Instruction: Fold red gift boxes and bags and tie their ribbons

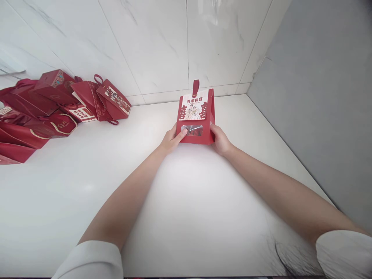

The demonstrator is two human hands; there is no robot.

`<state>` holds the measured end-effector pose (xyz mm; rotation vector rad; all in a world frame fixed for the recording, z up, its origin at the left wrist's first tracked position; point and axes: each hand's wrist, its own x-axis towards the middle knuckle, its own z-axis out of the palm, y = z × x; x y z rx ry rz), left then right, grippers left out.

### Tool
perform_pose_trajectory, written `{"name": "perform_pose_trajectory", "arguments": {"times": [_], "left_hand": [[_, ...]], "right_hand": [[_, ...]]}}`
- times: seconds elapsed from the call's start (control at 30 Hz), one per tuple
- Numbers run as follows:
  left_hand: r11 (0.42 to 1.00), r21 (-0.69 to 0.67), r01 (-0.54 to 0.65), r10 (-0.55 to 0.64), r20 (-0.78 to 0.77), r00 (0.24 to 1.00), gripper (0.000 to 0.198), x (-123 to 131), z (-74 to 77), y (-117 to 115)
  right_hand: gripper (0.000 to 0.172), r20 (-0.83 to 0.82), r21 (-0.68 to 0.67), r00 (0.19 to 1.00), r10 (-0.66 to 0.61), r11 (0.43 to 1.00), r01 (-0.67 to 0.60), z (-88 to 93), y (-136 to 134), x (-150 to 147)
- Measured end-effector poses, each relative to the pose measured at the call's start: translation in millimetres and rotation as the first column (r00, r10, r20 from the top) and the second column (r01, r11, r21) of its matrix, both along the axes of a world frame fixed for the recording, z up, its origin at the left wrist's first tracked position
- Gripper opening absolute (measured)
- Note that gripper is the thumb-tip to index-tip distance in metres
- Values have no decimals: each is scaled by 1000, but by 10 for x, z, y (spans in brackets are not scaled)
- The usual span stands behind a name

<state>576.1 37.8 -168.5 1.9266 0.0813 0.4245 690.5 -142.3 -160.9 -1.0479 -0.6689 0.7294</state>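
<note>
Between my two hands a red gift box (192, 137) stands upright toward the back of the white table. Its front carries a white flap (188, 101) printed with a couple and red characters, and below it is a clear oval window. A red ribbon loop (195, 88) sticks up from the top. My left hand (171, 139) grips the box's lower left side, thumb over the front by the window. My right hand (221, 140) grips the lower right side, its other fingers hidden behind the box.
At the left lies a pile of several dark red gift boxes (49, 91), some with ribbon or rope handles. White marbled tiles (157, 46) rise behind the white table (87, 186). A grey wall or panel (319, 97) borders the right side.
</note>
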Motion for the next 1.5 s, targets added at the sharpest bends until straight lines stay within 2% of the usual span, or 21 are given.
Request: {"name": "perform_pose_trajectory", "arguments": {"times": [0.27, 0.77, 1.13, 1.5], "left_hand": [[998, 58, -2, -1, 54, 999, 67, 10, 23, -20], [998, 64, -12, 8, 64, 998, 66, -5, 55, -52], [998, 35, -46, 45, 19, 999, 65, 13, 5, -9], [995, 37, -97, 97, 3, 995, 67, 23, 12, -5]], "right_hand": [[52, 16, -18, 1000, -14, 1000, 14, 13, -9, -4], [48, -1, 22, 1000, 6, 1000, -6, -19, -12, 7], [52, 10, -12, 1000, -6, 1000, 6, -29, 4, -1], [58, 62, -127, 998, -24, 991, 32, -74, 4, 44]]}}
